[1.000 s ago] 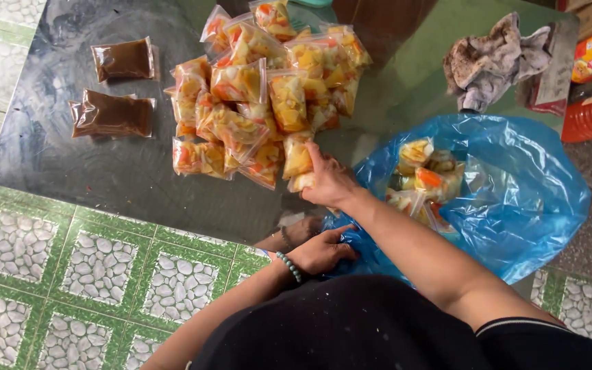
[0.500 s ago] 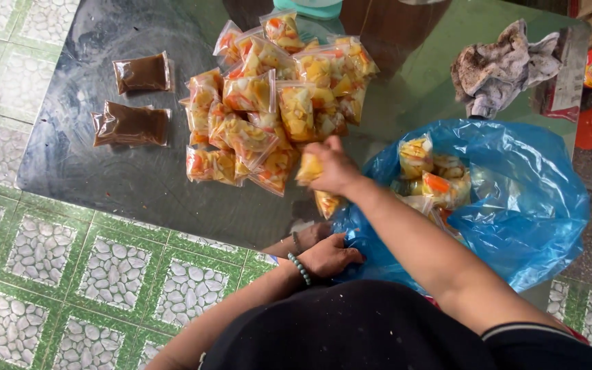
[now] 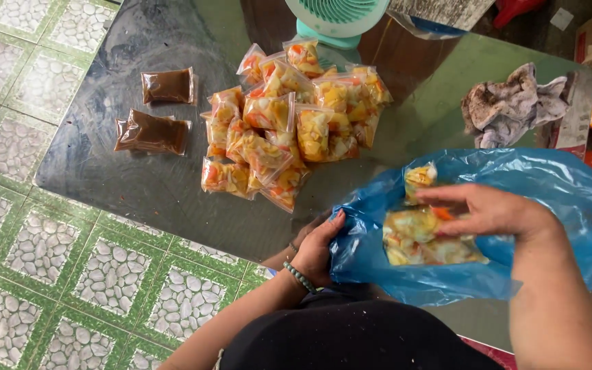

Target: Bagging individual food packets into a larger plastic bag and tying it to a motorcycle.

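A blue plastic bag lies open on the shiny metal table at the right. My left hand grips the bag's near-left rim. Over the bag's mouth, my right hand holds a clear packet of cut fruit, with more fruit packets lying inside under it. A heap of several clear fruit packets, yellow and orange inside, sits on the table to the left of the bag.
Two packets of brown sauce lie at the table's left. A crumpled grey cloth rests at the back right, a small green fan stands at the back. The floor has green and grey tiles.
My right hand took a fruit packet from the heap and carried it rightwards over the blue bag. My left hand kept hold of the bag's rim.
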